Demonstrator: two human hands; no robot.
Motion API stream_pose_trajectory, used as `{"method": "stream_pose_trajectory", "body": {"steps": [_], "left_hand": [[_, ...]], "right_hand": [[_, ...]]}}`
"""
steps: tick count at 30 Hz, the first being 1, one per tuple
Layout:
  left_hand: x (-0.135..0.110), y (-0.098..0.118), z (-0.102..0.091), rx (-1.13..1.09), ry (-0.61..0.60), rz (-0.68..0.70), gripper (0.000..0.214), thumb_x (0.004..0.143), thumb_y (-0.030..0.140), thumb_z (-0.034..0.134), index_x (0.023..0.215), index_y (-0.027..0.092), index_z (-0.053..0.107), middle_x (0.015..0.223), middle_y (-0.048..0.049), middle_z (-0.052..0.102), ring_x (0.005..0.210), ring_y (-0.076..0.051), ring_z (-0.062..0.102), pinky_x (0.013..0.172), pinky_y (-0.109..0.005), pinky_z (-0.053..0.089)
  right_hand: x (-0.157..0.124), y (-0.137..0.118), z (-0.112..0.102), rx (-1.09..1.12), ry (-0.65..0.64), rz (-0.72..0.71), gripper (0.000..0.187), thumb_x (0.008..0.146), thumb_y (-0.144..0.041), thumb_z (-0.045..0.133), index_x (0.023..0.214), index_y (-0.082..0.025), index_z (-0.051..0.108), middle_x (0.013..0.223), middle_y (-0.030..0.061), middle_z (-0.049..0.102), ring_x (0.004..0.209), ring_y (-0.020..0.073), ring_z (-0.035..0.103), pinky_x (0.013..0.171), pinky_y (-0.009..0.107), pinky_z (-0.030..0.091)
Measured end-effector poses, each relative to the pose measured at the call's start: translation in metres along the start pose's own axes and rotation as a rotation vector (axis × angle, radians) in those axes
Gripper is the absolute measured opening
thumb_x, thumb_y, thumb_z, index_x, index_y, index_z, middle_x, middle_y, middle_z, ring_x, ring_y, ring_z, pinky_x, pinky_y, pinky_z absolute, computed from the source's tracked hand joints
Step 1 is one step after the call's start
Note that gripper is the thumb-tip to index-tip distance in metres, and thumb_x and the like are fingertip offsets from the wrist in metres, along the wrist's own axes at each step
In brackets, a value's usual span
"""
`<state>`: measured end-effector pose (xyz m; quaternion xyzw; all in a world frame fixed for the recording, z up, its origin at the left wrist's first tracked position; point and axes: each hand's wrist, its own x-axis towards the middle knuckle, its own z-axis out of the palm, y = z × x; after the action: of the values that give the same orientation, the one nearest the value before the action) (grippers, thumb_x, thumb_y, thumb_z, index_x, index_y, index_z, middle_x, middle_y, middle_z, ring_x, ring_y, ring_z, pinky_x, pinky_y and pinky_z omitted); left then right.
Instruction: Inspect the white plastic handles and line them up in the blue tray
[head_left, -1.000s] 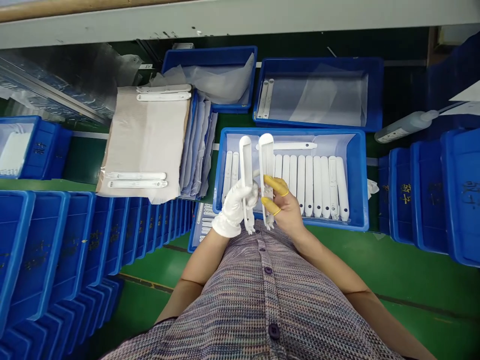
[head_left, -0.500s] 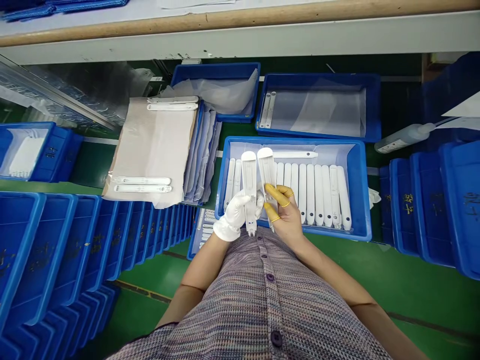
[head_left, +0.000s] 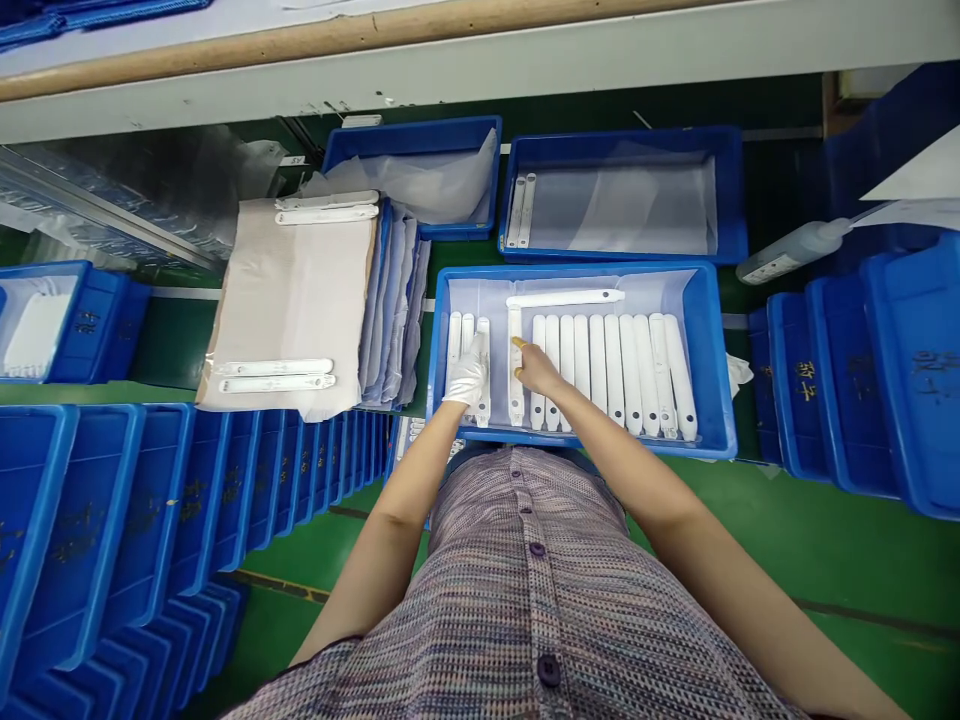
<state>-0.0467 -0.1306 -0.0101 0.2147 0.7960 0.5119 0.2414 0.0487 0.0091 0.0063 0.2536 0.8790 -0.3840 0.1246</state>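
In the nearest blue bin [head_left: 585,450], long white plastic shells [head_left: 597,370] with rounded ends lie side by side. My left hand [head_left: 466,378], in a white glove, is closed on a white shell [head_left: 484,400] at the left of the bin, beside two others. My right hand [head_left: 535,368], with yellow finger covers, has its fingers at the edges of another white shell [head_left: 515,400], left of the main row. Part of each grip is hidden. One shell [head_left: 566,298] lies crosswise above the row.
Behind stand two blue bins, one with a translucent sheet [head_left: 457,185], the other with two shells [head_left: 520,210]. A sheet-covered stack [head_left: 292,290] at left carries several shells. Blue bins [head_left: 217,480] stand nested at left, others [head_left: 847,390] at right. A bottle [head_left: 787,255] leans there.
The two shells held up in front of my body are now down in the near bin, one under each hand. Both hands have moved forward and a little apart.
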Motion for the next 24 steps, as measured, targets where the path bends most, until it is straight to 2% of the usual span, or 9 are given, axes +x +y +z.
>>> {"method": "stream_pose_trajectory", "body": {"steps": [4, 7, 10, 12, 14, 17, 20, 24], "left_hand": [[0.01, -0.02, 0.009, 0.334, -0.033, -0.038, 0.051, 0.104, 0.036, 0.045, 0.149, 0.013, 0.053, 0.12, -0.0174, 0.07, 0.114, -0.029, 0.068, 0.107, -0.049, 0.048], [0.005, -0.028, 0.009, 0.572, -0.032, -0.038, 0.053, 0.103, 0.028, 0.04, 0.152, 0.009, 0.05, 0.111, -0.0207, 0.069, 0.107, -0.034, 0.07, 0.102, -0.052, 0.049], [-0.007, -0.032, 0.006, 0.741, -0.02, 0.015, 0.058, 0.105, 0.033, 0.032, 0.158, 0.011, 0.042, 0.122, -0.0257, 0.064, 0.119, -0.04, 0.064, 0.103, -0.058, 0.046], [-0.016, -0.034, 0.005, 0.796, -0.044, 0.091, 0.061, 0.105, 0.042, 0.035, 0.16, 0.016, 0.039, 0.14, -0.0249, 0.057, 0.136, -0.04, 0.051, 0.113, -0.06, 0.037], [-0.023, -0.037, 0.005, 0.847, -0.116, 0.193, 0.068, 0.102, 0.049, 0.046, 0.161, 0.019, 0.037, 0.157, -0.0203, 0.045, 0.15, -0.038, 0.035, 0.124, -0.057, 0.023], [-0.028, -0.045, 0.006, 0.963, -0.266, 0.307, 0.076, 0.098, 0.05, 0.052, 0.162, 0.014, 0.033, 0.168, -0.0189, 0.027, 0.158, -0.036, 0.018, 0.128, -0.056, 0.005], [-0.025, -0.05, 0.002, 0.907, -0.35, 0.263, 0.077, 0.095, 0.042, 0.057, 0.162, 0.014, 0.033, 0.17, -0.0175, 0.021, 0.16, -0.035, 0.009, 0.127, -0.057, -0.001], [-0.019, -0.041, -0.002, 0.73, -0.345, 0.163, 0.079, 0.082, 0.025, 0.067, 0.157, 0.017, 0.044, 0.169, -0.0144, 0.029, 0.16, -0.034, 0.013, 0.128, -0.056, -0.001]], "right_hand": [[0.013, -0.006, 0.037, -0.062, -0.027, -0.013, 0.074, 0.085, -0.006, 0.057, 0.157, -0.013, 0.041, 0.131, 0.0192, 0.062, 0.105, 0.0259, 0.068, 0.095, 0.034, 0.052], [0.015, -0.002, 0.047, -0.099, -0.016, -0.036, 0.066, 0.089, -0.018, 0.063, 0.153, -0.019, 0.048, 0.126, 0.0154, 0.067, 0.108, 0.028, 0.067, 0.093, 0.035, 0.052], [0.022, 0.014, 0.029, -0.117, 0.043, -0.052, 0.046, 0.095, -0.027, 0.06, 0.141, -0.024, 0.062, 0.123, 0.0103, 0.069, 0.108, 0.0259, 0.066, 0.094, 0.034, 0.052], [0.032, 0.029, 0.006, -0.131, 0.129, -0.035, 0.041, 0.1, -0.026, 0.047, 0.137, -0.02, 0.064, 0.129, 0.0121, 0.066, 0.116, 0.0261, 0.062, 0.101, 0.036, 0.049], [0.045, 0.044, -0.017, -0.15, 0.213, -0.01, 0.043, 0.102, -0.024, 0.04, 0.139, -0.014, 0.062, 0.138, 0.0167, 0.06, 0.127, 0.0291, 0.054, 0.109, 0.041, 0.044], [0.064, 0.059, -0.037, -0.169, 0.238, -0.012, 0.041, 0.1, -0.028, 0.048, 0.135, -0.012, 0.063, 0.142, 0.0183, 0.057, 0.133, 0.0328, 0.048, 0.113, 0.046, 0.039], [0.077, 0.06, -0.041, -0.171, 0.218, -0.025, 0.035, 0.099, -0.029, 0.051, 0.124, -0.015, 0.069, 0.14, 0.0172, 0.058, 0.13, 0.0341, 0.05, 0.111, 0.048, 0.04], [0.078, 0.046, -0.047, -0.153, 0.255, 0.001, 0.037, 0.101, -0.029, 0.042, 0.112, -0.007, 0.071, 0.127, 0.0245, 0.062, 0.122, 0.0383, 0.052, 0.105, 0.052, 0.042]]}}
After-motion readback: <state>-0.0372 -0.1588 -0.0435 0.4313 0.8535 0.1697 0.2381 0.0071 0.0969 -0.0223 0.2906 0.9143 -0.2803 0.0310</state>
